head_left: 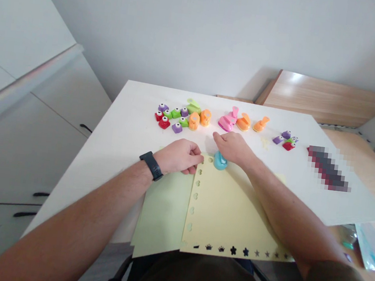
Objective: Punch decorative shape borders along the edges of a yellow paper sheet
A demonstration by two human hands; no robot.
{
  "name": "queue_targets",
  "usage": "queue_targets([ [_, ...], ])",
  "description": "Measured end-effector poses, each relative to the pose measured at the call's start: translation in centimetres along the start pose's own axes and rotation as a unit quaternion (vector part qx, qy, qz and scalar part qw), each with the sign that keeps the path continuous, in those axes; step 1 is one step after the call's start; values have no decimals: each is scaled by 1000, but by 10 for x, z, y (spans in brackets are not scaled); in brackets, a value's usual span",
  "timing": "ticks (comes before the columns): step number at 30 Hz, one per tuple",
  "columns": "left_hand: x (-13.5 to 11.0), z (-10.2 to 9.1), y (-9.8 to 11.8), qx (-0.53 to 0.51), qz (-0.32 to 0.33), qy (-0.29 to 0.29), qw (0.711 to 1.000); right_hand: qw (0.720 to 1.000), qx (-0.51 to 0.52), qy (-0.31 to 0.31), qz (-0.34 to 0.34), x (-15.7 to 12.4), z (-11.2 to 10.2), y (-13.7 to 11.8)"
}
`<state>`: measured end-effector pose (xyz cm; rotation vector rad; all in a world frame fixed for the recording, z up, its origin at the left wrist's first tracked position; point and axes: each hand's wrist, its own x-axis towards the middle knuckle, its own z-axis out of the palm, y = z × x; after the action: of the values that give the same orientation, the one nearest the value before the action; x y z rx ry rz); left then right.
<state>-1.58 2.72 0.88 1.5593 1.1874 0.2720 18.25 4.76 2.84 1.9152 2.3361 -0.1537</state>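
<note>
My left hand [183,156], below a dark wristband, pinches the upper left corner of a yellow sheet of paper [234,209]. Heart-shaped holes run down the sheet's left edge; crown, flower and star cut-outs line its near edge. On the far edge sits a light-blue craft punch [220,161], with my right hand [234,146] closed over its top and back. The right fingertips are partly hidden, and whether the punch is pressed down I cannot tell. Beneath the yellow sheet, pale green sheets [163,214] stick out on the left.
Several small purple, red and green punches [164,122] stand at the back left beside orange ones [194,121]. A pink punch [227,120] and more orange punches [244,121] are behind my right hand. Another small group [288,145] and a blurred dark item [329,170] lie right.
</note>
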Motion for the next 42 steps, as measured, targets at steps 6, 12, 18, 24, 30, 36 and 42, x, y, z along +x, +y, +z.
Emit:
queue_targets([
  [6, -1, 0, 0, 0, -2, 0, 1000, 1000, 2, 1, -5, -1, 3, 0],
  [12, -1, 0, 4, -35, -24, -12, 999, 999, 38, 2, 7, -1, 4, 2],
  [18, -1, 0, 5, -36, -27, -10, 999, 999, 48, 5, 12, -1, 5, 3],
  [24, -1, 0, 2, -19, -14, 0, 1000, 999, 37, 9, 7, 0, 7, 3],
  [30, 0, 0, 1, -10, -9, 1, 1000, 1000, 3, 5, -12, 2, 11, 4],
  [36, 1, 0, 0, -5, -4, 4, 1000, 1000, 11, 15, -12, 2, 11, 3],
  [42, 1, 0, 0, 1, -1, 3, 1000, 999, -25, 2, -23, 4, 11, 3],
])
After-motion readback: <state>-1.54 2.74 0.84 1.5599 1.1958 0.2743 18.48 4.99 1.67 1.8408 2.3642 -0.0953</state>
